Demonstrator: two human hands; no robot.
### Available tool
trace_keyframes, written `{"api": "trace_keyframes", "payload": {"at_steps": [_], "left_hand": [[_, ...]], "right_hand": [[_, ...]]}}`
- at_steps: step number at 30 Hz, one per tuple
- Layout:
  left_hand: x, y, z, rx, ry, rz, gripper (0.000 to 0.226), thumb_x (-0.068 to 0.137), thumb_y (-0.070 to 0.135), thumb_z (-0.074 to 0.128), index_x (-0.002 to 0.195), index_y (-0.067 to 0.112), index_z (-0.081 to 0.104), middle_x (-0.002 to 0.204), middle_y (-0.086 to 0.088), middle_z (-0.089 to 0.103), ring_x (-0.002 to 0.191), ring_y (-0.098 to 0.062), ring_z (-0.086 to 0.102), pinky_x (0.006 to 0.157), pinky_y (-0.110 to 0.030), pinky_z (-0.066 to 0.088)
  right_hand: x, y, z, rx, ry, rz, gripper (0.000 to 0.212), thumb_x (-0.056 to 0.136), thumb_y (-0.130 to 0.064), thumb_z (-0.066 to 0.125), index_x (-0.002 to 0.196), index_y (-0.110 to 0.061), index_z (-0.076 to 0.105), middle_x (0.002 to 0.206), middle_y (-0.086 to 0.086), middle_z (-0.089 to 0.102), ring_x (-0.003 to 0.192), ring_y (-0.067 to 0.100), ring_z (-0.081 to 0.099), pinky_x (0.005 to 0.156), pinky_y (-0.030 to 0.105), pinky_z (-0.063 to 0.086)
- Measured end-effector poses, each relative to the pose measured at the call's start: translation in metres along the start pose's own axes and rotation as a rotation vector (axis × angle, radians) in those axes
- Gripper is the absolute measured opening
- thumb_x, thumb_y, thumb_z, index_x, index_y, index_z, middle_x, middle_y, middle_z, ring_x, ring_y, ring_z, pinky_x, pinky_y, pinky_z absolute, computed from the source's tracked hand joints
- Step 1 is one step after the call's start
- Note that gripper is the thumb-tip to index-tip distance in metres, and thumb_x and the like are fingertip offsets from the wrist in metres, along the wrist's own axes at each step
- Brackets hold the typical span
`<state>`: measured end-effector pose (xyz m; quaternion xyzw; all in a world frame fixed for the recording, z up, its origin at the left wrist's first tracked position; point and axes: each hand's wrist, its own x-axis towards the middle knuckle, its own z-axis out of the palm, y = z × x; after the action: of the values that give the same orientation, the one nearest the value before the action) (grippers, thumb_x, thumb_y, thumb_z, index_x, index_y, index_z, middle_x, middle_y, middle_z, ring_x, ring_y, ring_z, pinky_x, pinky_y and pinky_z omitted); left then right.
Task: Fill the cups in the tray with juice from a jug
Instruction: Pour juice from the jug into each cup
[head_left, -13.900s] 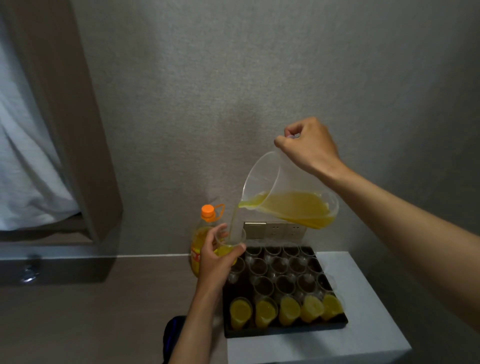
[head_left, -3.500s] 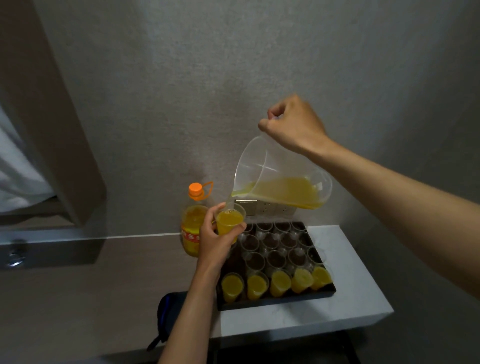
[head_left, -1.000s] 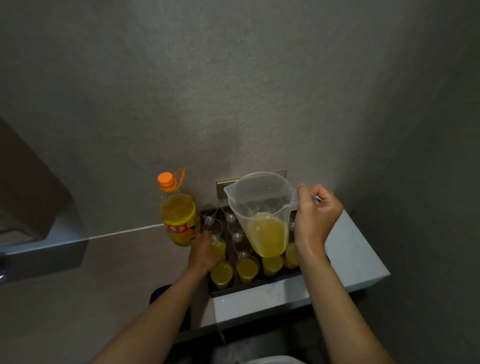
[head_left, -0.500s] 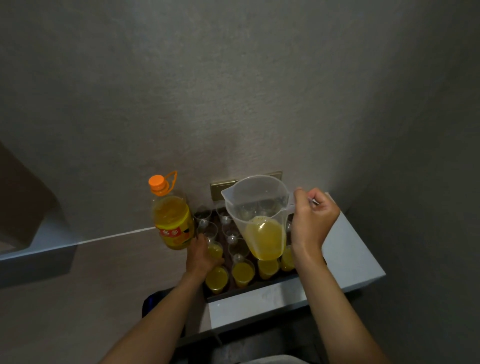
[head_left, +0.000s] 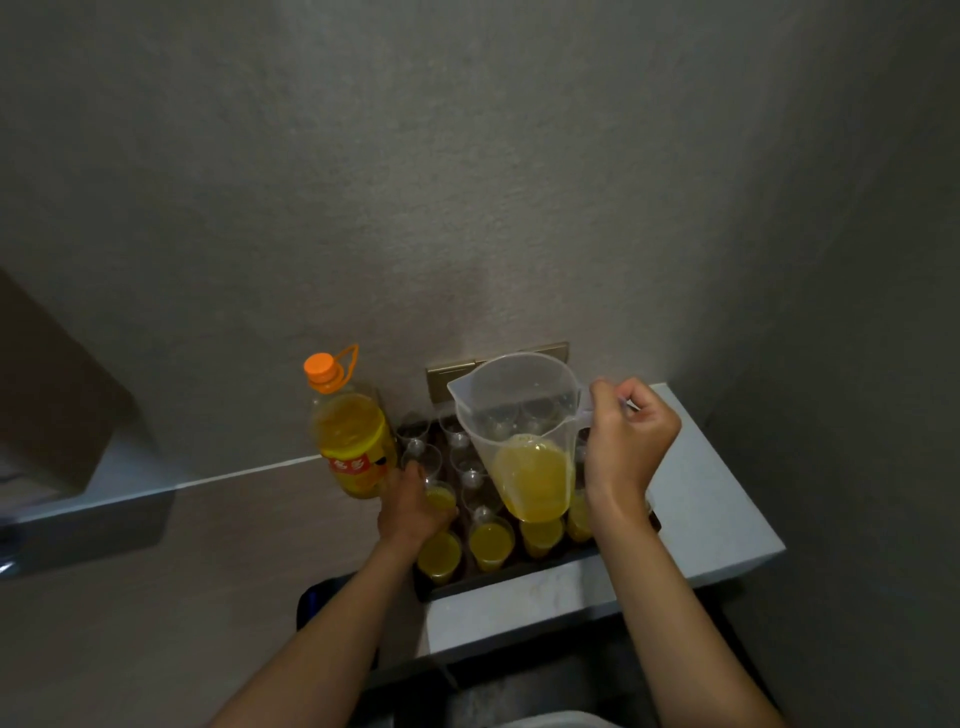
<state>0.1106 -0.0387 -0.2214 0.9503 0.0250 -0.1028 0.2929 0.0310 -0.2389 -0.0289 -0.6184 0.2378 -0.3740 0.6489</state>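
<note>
From the head view we see our right hand (head_left: 631, 441) curled tight around the handle of the clear jug (head_left: 522, 431), holding it upright above the right part of the tray (head_left: 498, 579). Juice fills roughly the lower third of the jug, and its spout points left and away from us. Our left hand (head_left: 413, 501) reaches down at the tray's left edge, its fingers wrapped around a filled cup (head_left: 440, 500) in the second row from us. The near row holds filled cups (head_left: 491, 540) side by side; the jug and our right wrist partly cover the ones on the right. Behind them stand empty clear cups (head_left: 470, 475), running back to the far wall. The dark tray sits on a pale table (head_left: 706, 499) set against the wall. Just left of the tray, near our left hand, stands a juice bottle (head_left: 353, 441) with an orange cap, mostly full. A brass-coloured wall socket plate (head_left: 447, 371) shows behind the jug's rim.
</note>
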Motion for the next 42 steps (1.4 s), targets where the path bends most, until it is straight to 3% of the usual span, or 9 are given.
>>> {"api": "trace_keyframes", "payload": {"at_steps": [4,10,16,22,32,37,42], "left_hand": [[-0.001,0.015,-0.003,0.164,0.075,0.057,0.075,0.074,0.057,0.079,0.133,0.022,0.048,0.135,-0.007,0.045,0.127,-0.030,0.040,0.087,-0.038,0.047],[0.004,0.036,0.008,0.285,0.003,0.084,0.070,0.074,0.071,0.068,0.126,0.027,0.051,0.144,-0.007,0.046,0.126,-0.031,0.043,0.096,-0.042,0.049],[0.004,0.051,0.021,0.349,-0.135,0.074,0.104,0.079,0.076,0.061,0.159,0.023,0.021,0.162,-0.013,0.026,0.148,-0.037,0.023,0.119,-0.050,0.025],[0.005,0.057,0.029,0.416,-0.201,0.062,0.104,0.082,0.073,0.060,0.161,0.021,0.016,0.165,-0.014,0.023,0.151,-0.038,0.019,0.121,-0.051,0.019],[0.000,0.069,0.038,0.445,-0.162,0.079,0.098,0.084,0.064,0.064,0.158,0.017,0.020,0.161,-0.011,0.032,0.148,-0.037,0.025,0.120,-0.055,0.016],[0.000,0.068,0.038,0.368,-0.103,0.084,0.097,0.081,0.062,0.066,0.155,0.016,0.024,0.157,-0.009,0.037,0.145,-0.036,0.030,0.119,-0.056,0.020],[-0.004,0.064,0.037,0.307,-0.048,0.091,0.099,0.074,0.067,0.067,0.152,0.017,0.031,0.152,-0.008,0.044,0.139,-0.033,0.041,0.115,-0.052,0.031]], "right_hand": [[0.004,0.000,-0.005,0.000,0.021,0.008,0.040,0.091,-0.003,0.065,0.057,-0.009,0.044,0.049,-0.004,0.040,0.051,0.015,0.038,0.049,0.026,0.040],[0.011,0.001,-0.017,0.008,0.048,0.037,0.041,0.090,-0.003,0.065,0.057,-0.012,0.043,0.050,-0.004,0.039,0.051,0.017,0.037,0.050,0.027,0.038],[0.019,0.000,-0.030,-0.006,0.093,0.034,0.038,0.089,-0.002,0.064,0.058,-0.008,0.043,0.052,0.001,0.038,0.053,0.018,0.035,0.048,0.027,0.037],[0.027,-0.001,-0.037,-0.011,0.118,0.033,0.039,0.089,-0.001,0.065,0.058,-0.009,0.041,0.050,-0.003,0.036,0.052,0.016,0.034,0.047,0.024,0.035],[0.031,0.004,-0.040,-0.036,0.134,0.044,0.045,0.090,-0.005,0.066,0.056,-0.015,0.040,0.050,-0.004,0.037,0.053,0.016,0.036,0.048,0.024,0.037],[0.031,0.005,-0.037,-0.033,0.135,0.052,0.045,0.091,-0.004,0.066,0.056,-0.016,0.040,0.049,-0.007,0.037,0.052,0.013,0.037,0.047,0.020,0.038],[0.030,0.006,-0.035,-0.038,0.130,0.058,0.043,0.091,-0.004,0.066,0.057,-0.013,0.042,0.051,-0.003,0.039,0.054,0.017,0.039,0.050,0.027,0.040]]}}
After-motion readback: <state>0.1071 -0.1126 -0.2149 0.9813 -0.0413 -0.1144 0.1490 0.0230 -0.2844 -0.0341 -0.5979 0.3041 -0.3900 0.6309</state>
